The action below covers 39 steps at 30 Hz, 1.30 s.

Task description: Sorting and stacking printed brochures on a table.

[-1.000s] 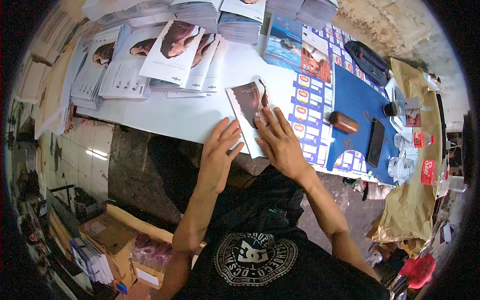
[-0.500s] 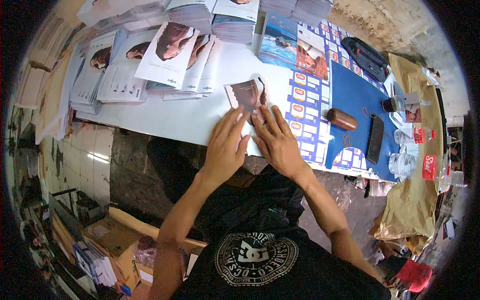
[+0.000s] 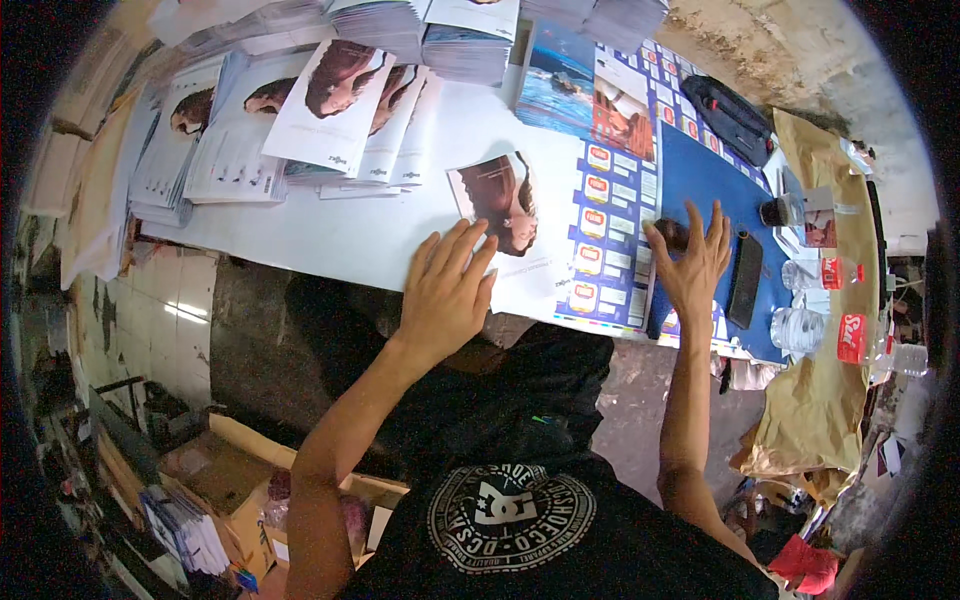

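In front of me a printed leaflet (image 3: 517, 212) with a picture of a person lies on the white table surface (image 3: 330, 238). My left hand (image 3: 447, 285) rests at its near left edge, fingers stretched out and lying flat, holding nothing. My right hand (image 3: 697, 262) hovers over the blue sheet (image 3: 690, 165) with thumb and fingers spread. Between that thumb and the fingers shows a dark brown rounded cylinder (image 3: 672, 234), partly covered by the hand; contact cannot be made out. Beside the right hand lies a long black object (image 3: 744, 280).
Stacks of similar leaflets (image 3: 325, 105) fill the back left, with more piles (image 3: 465, 55) behind. Picture covers (image 3: 556, 80) lie on a printed label sheet (image 3: 598, 215). A black bag (image 3: 728, 118), a dark cup (image 3: 783, 210) and plastic bottles (image 3: 798, 328) stand at the right.
My right hand has left the leaflet and moved right to the brown cylinder, its fingers spreading. My left hand stays by the leaflet, whose lower part is now uncovered.
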Each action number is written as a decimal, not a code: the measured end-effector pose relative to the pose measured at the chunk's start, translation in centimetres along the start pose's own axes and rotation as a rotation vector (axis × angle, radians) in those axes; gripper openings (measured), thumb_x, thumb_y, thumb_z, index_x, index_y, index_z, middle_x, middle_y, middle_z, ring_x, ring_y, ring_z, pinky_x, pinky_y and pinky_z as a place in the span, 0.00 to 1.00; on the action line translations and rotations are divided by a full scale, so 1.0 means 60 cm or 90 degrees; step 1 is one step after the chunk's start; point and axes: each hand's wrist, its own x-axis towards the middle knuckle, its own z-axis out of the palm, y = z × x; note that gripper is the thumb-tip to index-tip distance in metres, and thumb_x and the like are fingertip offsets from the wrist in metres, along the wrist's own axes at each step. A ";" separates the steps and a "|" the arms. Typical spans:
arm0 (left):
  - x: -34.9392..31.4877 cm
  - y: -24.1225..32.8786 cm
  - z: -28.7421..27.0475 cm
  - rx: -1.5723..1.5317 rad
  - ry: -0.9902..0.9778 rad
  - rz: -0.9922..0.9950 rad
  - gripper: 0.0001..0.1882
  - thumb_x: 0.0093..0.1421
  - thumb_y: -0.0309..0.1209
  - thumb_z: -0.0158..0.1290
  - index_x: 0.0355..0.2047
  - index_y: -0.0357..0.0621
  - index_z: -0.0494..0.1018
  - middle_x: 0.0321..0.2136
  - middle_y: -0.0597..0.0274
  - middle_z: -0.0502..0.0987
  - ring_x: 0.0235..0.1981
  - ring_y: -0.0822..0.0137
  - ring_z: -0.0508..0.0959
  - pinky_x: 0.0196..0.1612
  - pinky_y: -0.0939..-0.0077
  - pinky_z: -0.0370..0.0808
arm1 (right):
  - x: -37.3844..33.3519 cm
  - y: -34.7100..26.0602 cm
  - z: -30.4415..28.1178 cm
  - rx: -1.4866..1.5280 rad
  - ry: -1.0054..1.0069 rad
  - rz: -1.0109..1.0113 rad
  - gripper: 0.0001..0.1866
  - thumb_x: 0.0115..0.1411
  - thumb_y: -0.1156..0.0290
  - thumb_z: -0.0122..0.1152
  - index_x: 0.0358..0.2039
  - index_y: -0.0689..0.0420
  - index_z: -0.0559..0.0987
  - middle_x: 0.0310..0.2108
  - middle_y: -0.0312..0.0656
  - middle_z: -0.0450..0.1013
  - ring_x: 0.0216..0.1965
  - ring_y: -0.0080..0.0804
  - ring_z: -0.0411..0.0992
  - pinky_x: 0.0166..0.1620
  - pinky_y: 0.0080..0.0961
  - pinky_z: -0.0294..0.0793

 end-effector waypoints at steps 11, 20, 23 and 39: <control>0.001 0.001 -0.005 -0.001 -0.035 -0.014 0.23 0.66 0.33 0.54 0.61 0.42 0.72 0.68 0.53 0.66 0.70 0.51 0.64 0.70 0.45 0.59 | -0.041 -0.194 0.007 0.255 -0.201 -0.233 0.24 0.58 0.53 0.68 0.49 0.54 0.77 0.49 0.47 0.68 0.54 0.50 0.65 0.55 0.53 0.63; 0.007 0.011 -0.002 0.033 -0.062 -0.023 0.24 0.67 0.32 0.53 0.62 0.42 0.70 0.68 0.53 0.66 0.70 0.52 0.64 0.71 0.46 0.57 | 0.117 -0.246 0.169 0.227 -0.059 -0.234 0.24 0.61 0.47 0.63 0.50 0.49 0.76 0.49 0.43 0.70 0.56 0.47 0.65 0.55 0.57 0.64; 0.004 0.008 -0.007 0.043 -0.059 -0.031 0.23 0.67 0.32 0.53 0.61 0.41 0.71 0.67 0.53 0.66 0.70 0.52 0.64 0.71 0.47 0.58 | 0.069 -0.219 0.123 0.296 -0.147 -0.258 0.22 0.58 0.52 0.65 0.48 0.48 0.77 0.47 0.43 0.70 0.56 0.47 0.65 0.55 0.57 0.64; -0.019 0.103 -0.019 0.026 -0.211 0.185 0.28 0.64 0.31 0.51 0.65 0.41 0.70 0.66 0.50 0.70 0.67 0.56 0.71 0.69 0.48 0.64 | -0.056 0.034 0.023 0.098 -0.078 0.062 0.15 0.61 0.58 0.68 0.45 0.50 0.81 0.48 0.41 0.74 0.55 0.47 0.68 0.56 0.49 0.64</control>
